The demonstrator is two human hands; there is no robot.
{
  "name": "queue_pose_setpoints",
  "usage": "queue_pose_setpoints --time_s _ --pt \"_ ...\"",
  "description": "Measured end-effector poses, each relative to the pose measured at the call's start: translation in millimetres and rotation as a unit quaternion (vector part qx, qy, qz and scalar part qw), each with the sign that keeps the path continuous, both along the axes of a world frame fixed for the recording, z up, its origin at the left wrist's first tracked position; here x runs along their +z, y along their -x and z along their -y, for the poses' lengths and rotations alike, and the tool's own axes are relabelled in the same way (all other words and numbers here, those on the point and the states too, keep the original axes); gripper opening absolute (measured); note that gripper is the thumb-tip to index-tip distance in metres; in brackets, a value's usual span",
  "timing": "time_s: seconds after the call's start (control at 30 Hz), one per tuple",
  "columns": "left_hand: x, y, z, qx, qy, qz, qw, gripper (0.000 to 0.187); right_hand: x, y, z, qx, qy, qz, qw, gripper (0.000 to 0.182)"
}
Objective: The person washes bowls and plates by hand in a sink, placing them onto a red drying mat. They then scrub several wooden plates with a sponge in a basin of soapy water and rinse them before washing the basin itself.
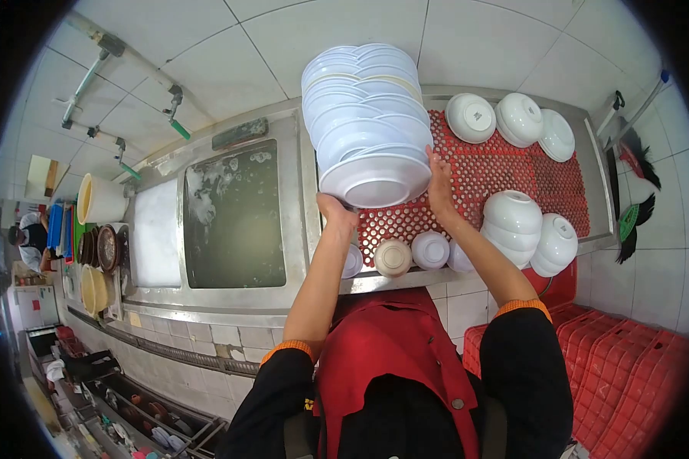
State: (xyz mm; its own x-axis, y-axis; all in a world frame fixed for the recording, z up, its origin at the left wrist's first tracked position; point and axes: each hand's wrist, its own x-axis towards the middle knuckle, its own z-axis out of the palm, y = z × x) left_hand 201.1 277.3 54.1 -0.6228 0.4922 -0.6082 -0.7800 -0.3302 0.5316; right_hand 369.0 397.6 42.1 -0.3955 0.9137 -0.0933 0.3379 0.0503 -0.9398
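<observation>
Across the 12 o'clock side of the room stands a wall [497, 46] of large pale tiles, with thin dark lines between them. Next in size comes the long steel table [302, 245], which runs before this wall from 9 o'clock to 3 o'clock; its metal looks dull and somewhat worn. Far away at 9 o'clock, another person [34, 233] appears small. At 4 o'clock, below the table's edge, there are red plastic crates [620, 382].

On the table, toward 2 o'clock, lies a red mat [467, 164] full of round holes. At 9 o'clock the surface is sunk into a basin [285, 216] of cloudy, greenish water, with foam at one corner; just beyond it, a narrower basin [157, 288] is covered with white foam.

At 12 o'clock is the tall stack of white plates [371, 126], by the near left part of the mat; whether it rests there or is lifted, I cannot tell. Both hands hold it, spread as wide as the nearest plate: the left hand [338, 212] at its 7 o'clock edge, fingers partly hidden, and the right hand [439, 183] at its 3 o'clock edge.

White bowls [519, 120] stand bottom-up on the mat at 2 o'clock, others at 3 o'clock. Smallest are the little bowls [430, 250] at 4 o'clock, along the near edge.
</observation>
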Motion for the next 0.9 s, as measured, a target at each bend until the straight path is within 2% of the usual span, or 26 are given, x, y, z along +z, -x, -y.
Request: queue_pose_setpoints --time_s 0.13,0.23,0.37,0.47,0.53,0.67,0.73,0.83,0.87,0.9 --pt "-4 -11 -9 -0.035 0.059 0.020 0.997 0.052 -5 -7 -16 -0.045 0.021 0.021 0.999 0.060" --pt "2 -15 -10 -0.060 0.061 0.011 0.996 0.053 -12 -14 -25 -0.045 -0.010 0.015 0.999 0.061" --pt "-21 -6 -11 -0.078 0.063 0.004 0.995 0.054 -25 -13 -18 -0.085 -0.009 -0.005 0.996 0.060" --pt "-26 2 -8 -0.075 0.044 0.014 0.996 0.053 -23 -15 -11 -0.072 -0.095 0.041 0.992 0.054" --pt "-40 7 -1 -0.061 0.020 0.005 0.998 0.052 -18 -11 -4 -0.055 -0.101 0.036 0.993 0.049" --pt "-46 18 13 -0.010 0.048 0.030 0.998 0.046 -7 1 11 0.007 -0.145 0.017 0.989 0.043" --pt "-47 19 13 -0.028 0.076 -0.012 0.997 0.045 -8 6 17 0.012 -0.180 -0.046 0.983 0.042" --pt "-58 14 7 -0.027 0.097 -0.092 0.991 0.045 2 6 26 -0.006 -0.149 -0.138 0.979 0.042" --pt "-63 9 5 -0.024 0.102 -0.122 0.987 0.046 -5 4 22 -0.019 -0.132 -0.110 0.985 0.041" --pt "-59 2 0 -0.010 0.167 -0.135 0.977 0.047 -17 0 11 -0.032 -0.116 -0.082 0.989 0.039"
